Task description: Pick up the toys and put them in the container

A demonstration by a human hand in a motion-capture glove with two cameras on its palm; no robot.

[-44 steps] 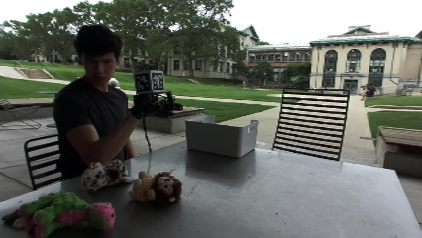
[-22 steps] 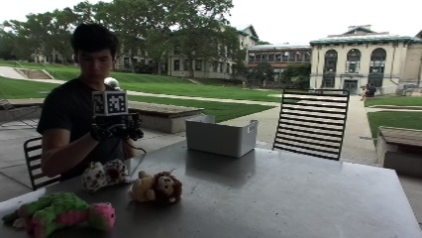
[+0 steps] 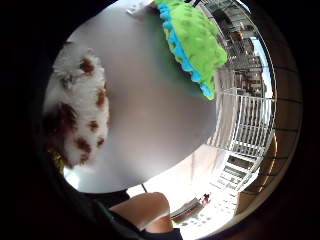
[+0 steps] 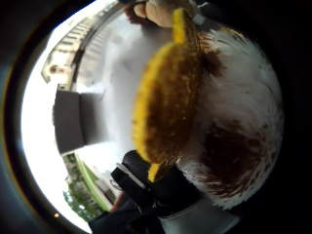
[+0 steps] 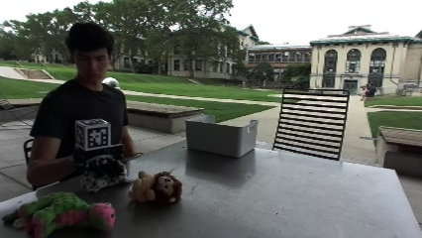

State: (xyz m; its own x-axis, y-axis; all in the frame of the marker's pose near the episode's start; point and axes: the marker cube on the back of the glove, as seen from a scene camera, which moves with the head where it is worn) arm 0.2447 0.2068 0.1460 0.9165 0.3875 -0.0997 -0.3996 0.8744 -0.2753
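Half a second earlier the person's black-gloved right hand [image 5: 100,159] hung in the air at chest height, above the toys; now it has come down to the tabletop at the left of the outside view and sits on top of the white plush toy with brown spots [image 5: 102,177]. A second ago it was higher still, near the shoulder. The toys and the container lie where they lay before.

The hand covers the spotted toy from above, and the thumb-side palm view is nearly filled by the toy's white-and-brown fur and a yellow-edged brown patch [image 4: 168,105]. Whether the fingers have curled round it cannot be told from these views.

The spotted toy stands at the near-left edge of the grey metal table [image 5: 284,198], just in front of the person's chest; it looks roughly upright, though its long axis is hard to judge under the glove. Just to its right lies the small tan plush lion with a dark brown mane [image 5: 157,187], its length running left to right. In the lower left corner lies the green and pink plush toy [image 5: 61,212], stretched left to right with its pink end toward the lion. The grey rectangular open-topped container [image 5: 221,137] stands further back, near the middle of the frame, well apart from the toys.
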